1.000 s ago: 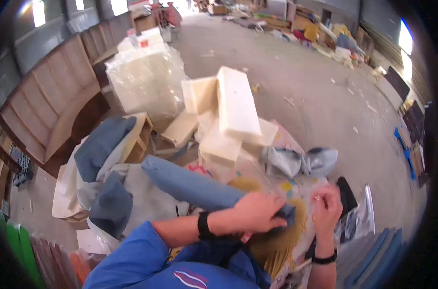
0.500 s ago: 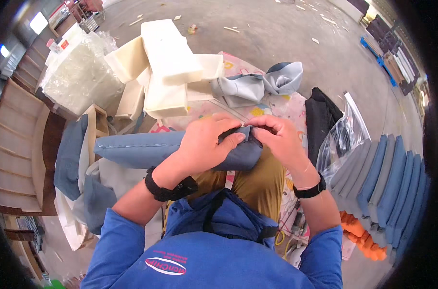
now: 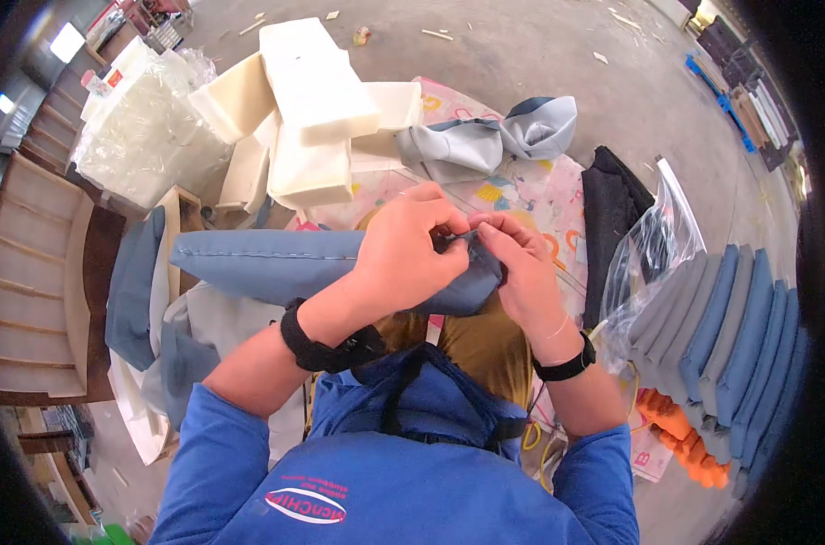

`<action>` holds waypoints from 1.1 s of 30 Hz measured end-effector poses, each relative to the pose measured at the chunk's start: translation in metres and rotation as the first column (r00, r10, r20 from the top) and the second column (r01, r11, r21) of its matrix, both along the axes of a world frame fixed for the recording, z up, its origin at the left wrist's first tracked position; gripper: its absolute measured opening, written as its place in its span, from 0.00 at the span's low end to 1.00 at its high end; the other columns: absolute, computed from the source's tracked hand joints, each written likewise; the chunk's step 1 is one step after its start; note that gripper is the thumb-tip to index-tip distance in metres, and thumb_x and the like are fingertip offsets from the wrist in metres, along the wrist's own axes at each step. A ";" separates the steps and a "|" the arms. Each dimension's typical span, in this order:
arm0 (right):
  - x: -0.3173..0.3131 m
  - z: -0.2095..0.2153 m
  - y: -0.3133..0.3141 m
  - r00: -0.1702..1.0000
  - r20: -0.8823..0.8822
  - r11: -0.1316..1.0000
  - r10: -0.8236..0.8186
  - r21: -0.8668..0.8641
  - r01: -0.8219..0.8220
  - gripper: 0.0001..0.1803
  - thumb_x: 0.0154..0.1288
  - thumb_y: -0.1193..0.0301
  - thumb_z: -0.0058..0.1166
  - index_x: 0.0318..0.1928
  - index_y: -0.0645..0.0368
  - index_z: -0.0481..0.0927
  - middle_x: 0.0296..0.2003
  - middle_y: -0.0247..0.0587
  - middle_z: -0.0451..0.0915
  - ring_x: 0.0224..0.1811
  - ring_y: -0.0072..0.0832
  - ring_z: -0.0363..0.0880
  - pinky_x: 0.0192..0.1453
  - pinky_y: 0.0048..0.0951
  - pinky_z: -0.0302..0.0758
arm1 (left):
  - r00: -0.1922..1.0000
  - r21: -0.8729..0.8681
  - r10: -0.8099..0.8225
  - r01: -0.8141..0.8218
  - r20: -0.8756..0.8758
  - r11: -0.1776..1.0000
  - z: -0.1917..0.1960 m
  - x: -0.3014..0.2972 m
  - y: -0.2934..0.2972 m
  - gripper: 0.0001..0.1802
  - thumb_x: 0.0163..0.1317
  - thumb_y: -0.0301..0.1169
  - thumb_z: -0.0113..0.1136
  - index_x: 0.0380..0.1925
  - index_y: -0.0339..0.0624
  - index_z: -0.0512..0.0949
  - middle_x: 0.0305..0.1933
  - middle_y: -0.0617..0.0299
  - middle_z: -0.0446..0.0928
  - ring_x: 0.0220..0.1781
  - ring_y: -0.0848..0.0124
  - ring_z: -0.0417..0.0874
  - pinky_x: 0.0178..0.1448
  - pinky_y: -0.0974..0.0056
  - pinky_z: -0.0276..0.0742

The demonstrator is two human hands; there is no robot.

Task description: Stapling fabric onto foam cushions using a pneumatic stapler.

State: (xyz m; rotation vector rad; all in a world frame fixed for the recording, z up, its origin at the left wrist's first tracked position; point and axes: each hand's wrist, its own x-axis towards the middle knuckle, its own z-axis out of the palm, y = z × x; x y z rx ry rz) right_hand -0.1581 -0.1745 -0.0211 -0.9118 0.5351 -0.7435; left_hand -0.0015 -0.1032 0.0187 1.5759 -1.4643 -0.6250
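A long blue-grey padded cushion (image 3: 276, 263) lies across my lap, with pale stitches along the seam of its upper edge. At its right end, my left hand (image 3: 410, 245) is closed, thumb and fingers pinching the cover's edge. Close beside it, my right hand (image 3: 521, 268) pinches the same corner between thumb and fingers. The fingertips of both hands nearly meet there. Whether a needle or thread is between them is too small to tell.
Cream foam blocks (image 3: 317, 100) are piled ahead, beside crumpled grey fabric covers (image 3: 458, 150) on a patterned cloth (image 3: 367, 202). Black fabric (image 3: 607, 209) and clear plastic film (image 3: 648, 227) lie right, near a row of blue and grey cushions (image 3: 730, 336) and orange material (image 3: 685, 440). Wooden frames stand left.
My left hand has turned and lifted slightly at the corner, its fingers now curled tighter. The right hand has drawn in close to it. The view has shifted a little.
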 end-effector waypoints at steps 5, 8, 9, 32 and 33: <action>-0.007 -0.003 -0.003 0.998 -0.008 0.998 0.067 0.011 -0.067 0.10 0.62 0.77 0.56 0.44 0.64 0.81 0.41 0.35 0.82 0.41 0.19 0.78 0.49 0.22 0.74 | 0.998 -0.059 0.035 -0.033 0.043 0.998 -0.004 -0.005 0.004 0.06 0.50 0.21 0.63 0.30 0.34 0.79 0.34 0.60 0.74 0.31 0.74 0.77 0.36 0.68 0.73; -0.010 -0.003 -0.002 0.996 0.021 0.996 0.087 0.023 -0.087 0.11 0.61 0.78 0.56 0.45 0.65 0.81 0.41 0.35 0.82 0.42 0.19 0.78 0.50 0.23 0.74 | 0.992 -0.143 0.024 -0.006 0.121 0.990 0.001 -0.003 0.006 0.07 0.47 0.25 0.64 0.27 0.37 0.79 0.31 0.55 0.77 0.34 0.61 0.82 0.38 0.60 0.78; -0.011 -0.003 -0.003 0.993 0.047 0.993 0.108 0.038 -0.110 0.12 0.60 0.78 0.57 0.45 0.65 0.81 0.42 0.34 0.81 0.42 0.20 0.78 0.50 0.23 0.74 | 0.993 -0.140 0.024 -0.007 0.120 0.990 0.002 -0.001 0.008 0.07 0.47 0.25 0.64 0.27 0.37 0.79 0.31 0.55 0.77 0.34 0.61 0.82 0.38 0.60 0.78; -0.008 -0.015 0.019 0.986 0.121 0.987 -0.115 -0.100 0.127 0.07 0.60 0.83 0.55 0.39 0.64 0.82 0.44 0.36 0.80 0.44 0.20 0.77 0.50 0.22 0.73 | 0.978 0.030 -0.208 0.208 -0.010 0.978 0.008 0.008 0.003 0.06 0.51 0.23 0.65 0.31 0.38 0.81 0.29 0.66 0.76 0.24 0.80 0.71 0.30 0.73 0.66; -0.008 -0.015 0.019 0.984 0.130 0.984 -0.119 -0.119 0.135 0.07 0.60 0.83 0.55 0.39 0.65 0.81 0.44 0.36 0.79 0.44 0.20 0.77 0.51 0.22 0.73 | 0.978 0.034 -0.210 0.210 -0.012 0.977 0.007 0.006 0.002 0.06 0.51 0.23 0.65 0.31 0.38 0.81 0.29 0.66 0.76 0.24 0.80 0.71 0.30 0.73 0.66</action>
